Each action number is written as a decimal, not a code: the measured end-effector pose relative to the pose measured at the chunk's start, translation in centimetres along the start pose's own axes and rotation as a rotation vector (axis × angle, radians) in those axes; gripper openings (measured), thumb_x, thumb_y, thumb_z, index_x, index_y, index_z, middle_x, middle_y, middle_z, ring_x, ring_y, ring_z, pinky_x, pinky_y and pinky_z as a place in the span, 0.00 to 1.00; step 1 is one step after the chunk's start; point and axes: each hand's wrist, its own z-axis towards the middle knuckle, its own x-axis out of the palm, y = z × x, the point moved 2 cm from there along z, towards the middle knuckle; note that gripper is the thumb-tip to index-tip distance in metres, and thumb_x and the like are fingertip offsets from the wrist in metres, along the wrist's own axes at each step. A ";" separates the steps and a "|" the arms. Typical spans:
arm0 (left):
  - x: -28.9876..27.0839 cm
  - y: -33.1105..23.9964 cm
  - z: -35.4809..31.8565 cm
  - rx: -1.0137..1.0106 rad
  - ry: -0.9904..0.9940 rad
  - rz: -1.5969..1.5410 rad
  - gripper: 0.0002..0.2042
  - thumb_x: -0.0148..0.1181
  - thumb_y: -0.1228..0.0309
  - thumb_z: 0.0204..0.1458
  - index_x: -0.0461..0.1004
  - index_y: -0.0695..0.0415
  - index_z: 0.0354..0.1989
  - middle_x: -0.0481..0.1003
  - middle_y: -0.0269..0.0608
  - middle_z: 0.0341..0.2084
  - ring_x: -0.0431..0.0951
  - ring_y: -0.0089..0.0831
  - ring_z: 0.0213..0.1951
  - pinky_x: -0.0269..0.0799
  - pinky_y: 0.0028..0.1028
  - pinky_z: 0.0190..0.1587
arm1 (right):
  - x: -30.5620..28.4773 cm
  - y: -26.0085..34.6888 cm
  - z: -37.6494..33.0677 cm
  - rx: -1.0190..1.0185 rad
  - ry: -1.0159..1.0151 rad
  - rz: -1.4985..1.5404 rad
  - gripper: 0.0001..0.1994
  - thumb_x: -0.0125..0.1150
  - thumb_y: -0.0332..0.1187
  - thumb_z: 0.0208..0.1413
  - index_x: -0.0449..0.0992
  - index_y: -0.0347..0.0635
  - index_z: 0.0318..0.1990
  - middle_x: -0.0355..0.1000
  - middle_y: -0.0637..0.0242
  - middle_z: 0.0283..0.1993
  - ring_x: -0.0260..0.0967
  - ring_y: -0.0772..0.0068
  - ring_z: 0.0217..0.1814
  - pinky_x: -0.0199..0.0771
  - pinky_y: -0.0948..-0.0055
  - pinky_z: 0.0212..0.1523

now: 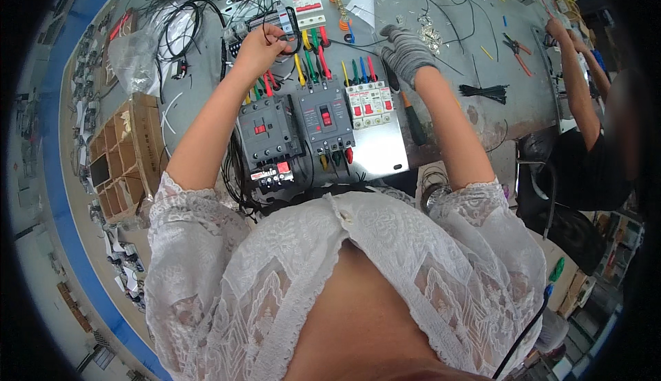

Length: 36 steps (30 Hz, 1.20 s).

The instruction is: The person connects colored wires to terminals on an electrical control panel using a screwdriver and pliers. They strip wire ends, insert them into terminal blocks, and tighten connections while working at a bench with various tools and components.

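Workbench (475,30): grey, strewn with wires; a co-worker's arm (575,81) at 2 o'clock.
Panel (375,150): metal plate, centre, carrying dark breakers (296,130) and white breakers (370,103).
Left hand (261,47): bare, at 11 o'clock, fingers curled round black wire (292,26).
Right hand (406,54): grey-gloved, at 12 o'clock, closed on screwdriver (412,119).

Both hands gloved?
No: only the right hand wears a grey glove; the left hand is bare, gripping black wires above the breakers.

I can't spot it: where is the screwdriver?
The screwdriver lies on the table right of the metal panel, below the gloved right hand.
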 end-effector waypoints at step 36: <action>1.3 -3.7 -1.4 0.419 -0.135 0.964 0.09 0.55 0.74 0.52 0.66 0.62 0.40 0.74 0.56 0.39 0.77 0.55 0.38 0.73 0.46 0.38 | -7.5 0.5 -4.8 0.157 0.383 -0.296 0.19 0.56 0.45 0.56 0.76 0.41 0.48 0.77 0.57 0.42 0.74 0.50 0.44 0.72 0.58 0.48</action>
